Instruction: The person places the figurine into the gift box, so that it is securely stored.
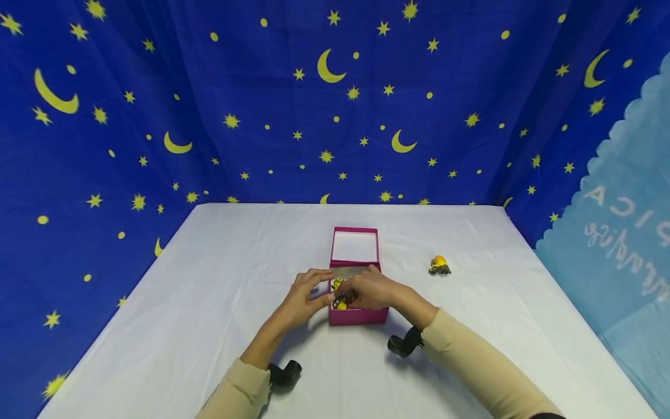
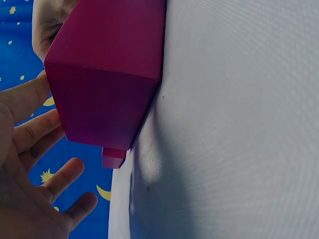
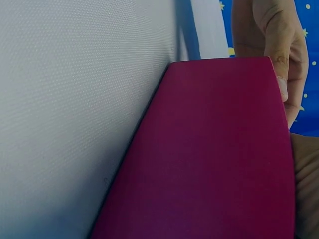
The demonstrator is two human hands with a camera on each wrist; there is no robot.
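Observation:
A magenta box [image 1: 358,316] stands on the white table, its white-lined lid [image 1: 355,247] laid open at the far side. Inside are small yellow toy figures with goggle eyes; one figure [image 1: 337,283] lies at the back left, another [image 1: 341,304] nearer the front. My right hand [image 1: 369,289] reaches into the box from the right, fingers curled around the dark part of the front figure; the palm hides much of it. At the box's left rim, my left hand [image 1: 305,295] has thumb and fingers spread, with fingertips [image 2: 54,118] right at the wall.
Another yellow and dark toy figure [image 1: 439,265] lies on the white tablecloth [image 1: 251,244], right of the box. Blue cloth with stars and moons [image 1: 361,116] hangs at the back and sides. A light blue printed cloth [image 1: 628,233] hangs at the right. Black wrist cameras [image 1: 285,375] sit low beside both forearms.

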